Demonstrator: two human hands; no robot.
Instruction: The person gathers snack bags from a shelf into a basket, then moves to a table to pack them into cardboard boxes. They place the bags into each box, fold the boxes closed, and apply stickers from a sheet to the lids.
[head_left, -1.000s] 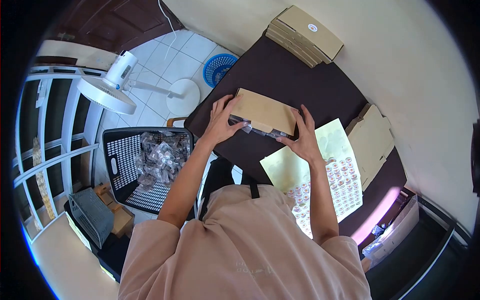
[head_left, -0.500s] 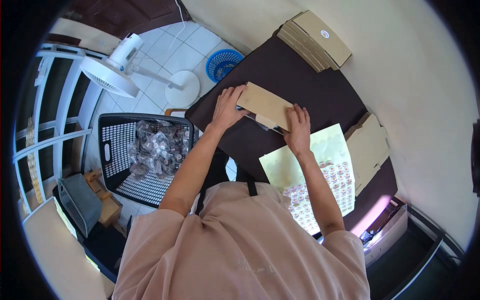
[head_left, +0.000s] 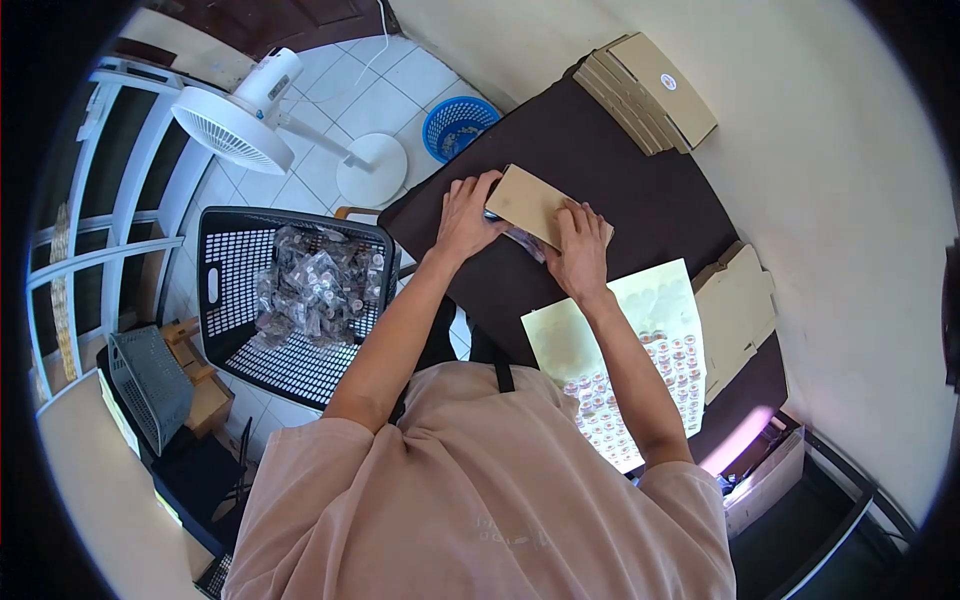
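A small brown cardboard box (head_left: 530, 203) lies on the dark tabletop (head_left: 655, 205) with its lid lowered. My left hand (head_left: 467, 215) grips the box's left end, fingers bent over the edge. On the right part of the lid rests my right hand (head_left: 580, 250), its fingers bent and close together, thumb toward the near edge. A bit of clear plastic wrapping (head_left: 527, 243) shows at the box's near side, between the hands. Nearer my body, a pale sheet with rows of round stickers (head_left: 622, 300) lies partly under my right forearm.
Stacked brown boxes (head_left: 665, 95) stand at the table's far corner. Flat cardboard pieces (head_left: 735, 310) lie at the right. A black basket (head_left: 225, 335) of plastic-wrapped items is at the left. Beyond are a white fan (head_left: 235, 125) and a blue basket (head_left: 435, 130).
My right hand has shifted left and onto the lid. The box's front flap, visible before, no longer shows. The whole view has shifted slightly.
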